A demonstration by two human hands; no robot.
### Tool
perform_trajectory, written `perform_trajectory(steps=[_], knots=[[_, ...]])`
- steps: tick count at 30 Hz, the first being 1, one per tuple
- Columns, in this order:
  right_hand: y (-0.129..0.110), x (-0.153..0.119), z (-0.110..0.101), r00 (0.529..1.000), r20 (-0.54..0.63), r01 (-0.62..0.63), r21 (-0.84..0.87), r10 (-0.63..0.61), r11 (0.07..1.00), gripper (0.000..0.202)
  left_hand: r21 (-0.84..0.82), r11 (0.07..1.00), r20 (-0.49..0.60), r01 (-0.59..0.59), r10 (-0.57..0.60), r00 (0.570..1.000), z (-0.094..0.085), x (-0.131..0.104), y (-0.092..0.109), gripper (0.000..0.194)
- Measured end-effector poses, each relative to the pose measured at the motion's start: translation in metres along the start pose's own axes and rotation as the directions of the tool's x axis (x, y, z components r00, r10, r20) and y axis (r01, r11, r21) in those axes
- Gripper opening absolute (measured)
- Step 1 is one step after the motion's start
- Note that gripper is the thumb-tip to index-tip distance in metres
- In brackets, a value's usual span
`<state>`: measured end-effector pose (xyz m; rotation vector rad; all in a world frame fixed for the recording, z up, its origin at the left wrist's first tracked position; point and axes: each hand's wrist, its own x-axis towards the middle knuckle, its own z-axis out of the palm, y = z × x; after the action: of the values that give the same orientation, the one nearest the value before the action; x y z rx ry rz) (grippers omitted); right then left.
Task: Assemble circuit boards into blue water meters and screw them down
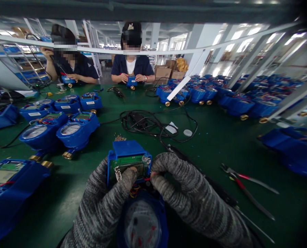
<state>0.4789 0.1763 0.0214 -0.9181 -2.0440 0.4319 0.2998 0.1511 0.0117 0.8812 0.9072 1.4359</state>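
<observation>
A blue water meter [141, 220] lies in front of me, its round dial toward me. At its far end is an open housing holding a green circuit board [129, 159] with a small display, a coiled spring and coloured wires. My left hand [105, 193], in a grey knitted glove, wraps the housing's left side, its thumb pressed on the display. My right hand [179, 179], gloved alike, pinches at the housing's right edge beside a red wire; its fingertips are partly hidden. Just beyond the housing is a small heap of screws [119, 138].
Pliers with red handles [242, 187] and a long thin tool [255, 224] lie on the right. A tangled black cable [135, 120] spreads across the green table [210, 137]. More blue meters [76, 131] stand left and right. Two people sit opposite, handling meters.
</observation>
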Motion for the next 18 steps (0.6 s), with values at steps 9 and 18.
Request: perform_trajectory(steps=[9,18], knots=[[0.009,-0.004,0.014,0.981,-0.145,0.098,-0.222,-0.133,0.97,0.008,0.122,0.992,-0.145,0.005,0.013,0.989,-0.012,-0.001,0.01,0.031],[0.003,0.005,0.0,0.996,0.071,-0.052,0.002,0.052,0.999,0.011,0.249,0.968,0.019,0.009,-0.014,1.0,-0.026,0.02,-0.018,0.031]])
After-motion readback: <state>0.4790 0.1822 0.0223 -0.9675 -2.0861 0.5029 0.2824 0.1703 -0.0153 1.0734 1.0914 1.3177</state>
